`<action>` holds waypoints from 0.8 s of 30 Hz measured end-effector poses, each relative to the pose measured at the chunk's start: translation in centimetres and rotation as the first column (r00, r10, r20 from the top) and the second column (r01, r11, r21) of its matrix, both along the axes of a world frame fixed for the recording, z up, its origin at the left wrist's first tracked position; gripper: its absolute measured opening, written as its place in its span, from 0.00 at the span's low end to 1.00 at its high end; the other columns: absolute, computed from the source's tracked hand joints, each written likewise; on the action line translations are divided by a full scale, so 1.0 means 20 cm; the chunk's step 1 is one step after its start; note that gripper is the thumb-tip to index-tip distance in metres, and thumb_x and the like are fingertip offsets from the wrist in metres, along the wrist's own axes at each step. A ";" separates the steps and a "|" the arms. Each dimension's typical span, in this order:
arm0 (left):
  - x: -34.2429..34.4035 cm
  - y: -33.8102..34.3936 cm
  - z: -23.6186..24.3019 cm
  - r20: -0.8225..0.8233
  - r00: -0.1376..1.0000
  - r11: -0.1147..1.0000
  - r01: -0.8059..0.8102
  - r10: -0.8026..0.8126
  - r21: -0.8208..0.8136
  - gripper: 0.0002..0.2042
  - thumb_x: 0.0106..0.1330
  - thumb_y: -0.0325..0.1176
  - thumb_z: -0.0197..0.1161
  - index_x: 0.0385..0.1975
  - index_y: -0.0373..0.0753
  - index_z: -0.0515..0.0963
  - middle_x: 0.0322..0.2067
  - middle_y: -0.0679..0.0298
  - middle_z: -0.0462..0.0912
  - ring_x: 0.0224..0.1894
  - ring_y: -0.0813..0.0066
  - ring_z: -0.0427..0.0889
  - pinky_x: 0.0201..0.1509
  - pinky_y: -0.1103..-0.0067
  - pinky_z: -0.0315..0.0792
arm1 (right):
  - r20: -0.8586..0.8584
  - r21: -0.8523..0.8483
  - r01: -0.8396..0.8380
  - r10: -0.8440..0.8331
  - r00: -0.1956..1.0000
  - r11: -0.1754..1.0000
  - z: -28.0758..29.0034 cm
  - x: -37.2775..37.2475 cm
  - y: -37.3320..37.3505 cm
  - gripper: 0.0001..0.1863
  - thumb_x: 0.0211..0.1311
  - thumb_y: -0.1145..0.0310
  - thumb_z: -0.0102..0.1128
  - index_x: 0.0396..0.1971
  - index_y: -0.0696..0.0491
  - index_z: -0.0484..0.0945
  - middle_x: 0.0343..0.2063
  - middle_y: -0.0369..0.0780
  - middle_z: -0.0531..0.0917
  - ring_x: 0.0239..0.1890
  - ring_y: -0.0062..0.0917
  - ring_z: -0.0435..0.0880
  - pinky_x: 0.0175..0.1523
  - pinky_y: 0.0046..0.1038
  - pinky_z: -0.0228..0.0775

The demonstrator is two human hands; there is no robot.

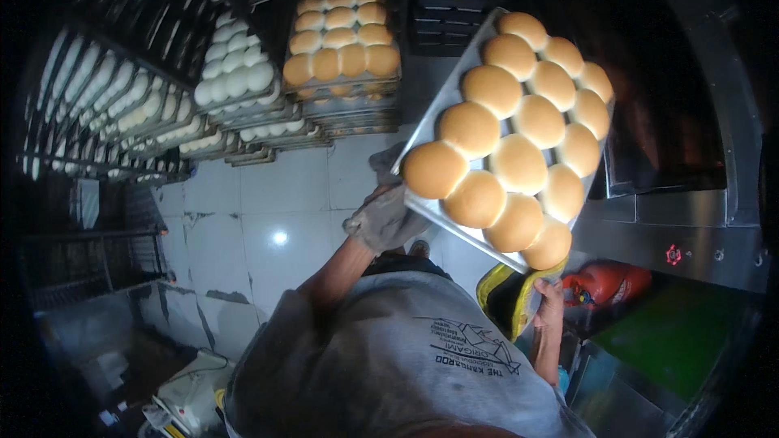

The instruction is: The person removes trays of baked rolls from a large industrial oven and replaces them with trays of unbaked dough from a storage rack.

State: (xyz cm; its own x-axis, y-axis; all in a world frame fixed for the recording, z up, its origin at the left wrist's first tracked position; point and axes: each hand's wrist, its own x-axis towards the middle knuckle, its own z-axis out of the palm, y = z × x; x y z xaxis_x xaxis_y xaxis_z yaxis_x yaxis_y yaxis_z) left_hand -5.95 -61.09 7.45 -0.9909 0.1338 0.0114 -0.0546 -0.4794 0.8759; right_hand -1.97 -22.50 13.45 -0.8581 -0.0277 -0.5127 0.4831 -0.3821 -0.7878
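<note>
Tilted in front of me, a metal tray (436, 212) carries rows of round golden buns (519, 164) packed close together. My left hand (381, 219), in a worn grey glove or cloth, is closed on the tray's near left corner; its fingers are partly hidden. At the near right corner, my right hand (549, 300) grips a dark pad with yellow edging (519, 308), which lies against the tray. The right thumb shows, while the other fingers are mostly out of sight.
Dark racks with trays of pale dough (235, 73) stand far left. Beside them, a tray of baked buns (341, 40) tops a stack. A dark oven-like opening (665, 138) is at the right. Below it lies a red gas cylinder (608, 282) near a green surface (649, 341).
</note>
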 end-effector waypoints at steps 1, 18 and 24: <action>0.12 -0.02 -0.10 -0.166 0.984 0.937 -0.118 0.066 -0.327 0.18 0.74 0.37 0.53 0.59 0.37 0.70 0.55 0.64 0.76 0.55 0.80 0.75 0.58 0.83 0.73 | 0.002 0.031 -0.063 0.063 0.998 0.998 -0.02 0.01 -0.01 0.23 0.49 0.75 0.65 0.49 0.58 0.76 0.38 0.38 0.84 0.36 0.24 0.84 0.45 0.26 0.77; 0.58 -0.64 -0.16 0.464 0.826 0.489 -0.564 0.320 0.666 0.23 0.70 0.49 0.58 0.57 0.40 0.70 0.56 0.64 0.75 0.58 0.78 0.73 0.64 0.78 0.68 | 0.010 -0.119 -0.687 0.693 0.721 0.717 -0.35 -0.59 -0.96 0.15 0.52 0.73 0.67 0.41 0.60 0.80 0.35 0.37 0.85 0.34 0.21 0.85 0.43 0.24 0.78; 0.43 -0.88 -0.43 0.489 0.815 0.400 -0.579 0.312 0.711 0.22 0.72 0.48 0.53 0.58 0.40 0.69 0.57 0.64 0.74 0.58 0.75 0.73 0.66 0.75 0.66 | 0.084 -0.144 -0.663 0.677 0.732 0.735 -0.44 -0.76 -1.16 0.17 0.54 0.72 0.67 0.44 0.61 0.79 0.37 0.40 0.85 0.35 0.24 0.86 0.44 0.27 0.79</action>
State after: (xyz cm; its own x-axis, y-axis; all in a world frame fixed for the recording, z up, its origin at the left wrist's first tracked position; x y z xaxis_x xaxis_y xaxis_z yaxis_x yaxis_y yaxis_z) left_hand 2.68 -78.79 -1.24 -0.8846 -0.2652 -0.3837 0.2560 -0.9637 0.0759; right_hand -17.12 -45.79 4.57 -0.5278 -0.6261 -0.5740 0.7321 0.0073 -0.6811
